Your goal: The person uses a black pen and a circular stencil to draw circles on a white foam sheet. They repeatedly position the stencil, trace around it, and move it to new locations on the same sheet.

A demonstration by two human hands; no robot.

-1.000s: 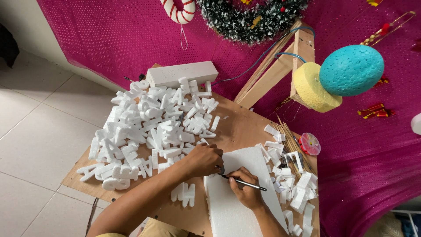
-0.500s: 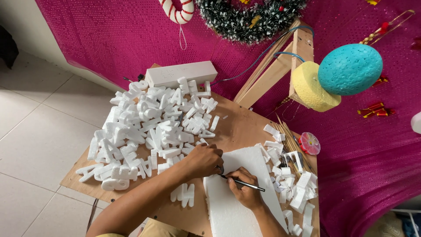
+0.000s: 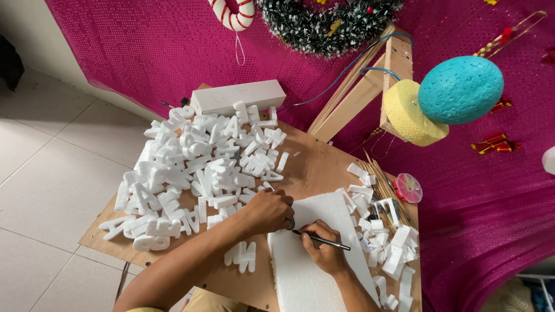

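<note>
Two hands work at the foam sheet [image 3: 315, 271]. Right hand [image 3: 324, 254] pinches a pen [image 3: 321, 240] on it; left hand [image 3: 269, 211], fist closed, presses its upper-left edge, letters [image 3: 196, 167] piled beyond.

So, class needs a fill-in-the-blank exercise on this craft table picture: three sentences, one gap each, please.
1. The right hand holds a ____ over the white foam sheet.
2. The left hand rests at the sheet's top ____ corner.
3. The pile of cut foam letters is coloured ____.

Missing words: pen; left; white
</note>
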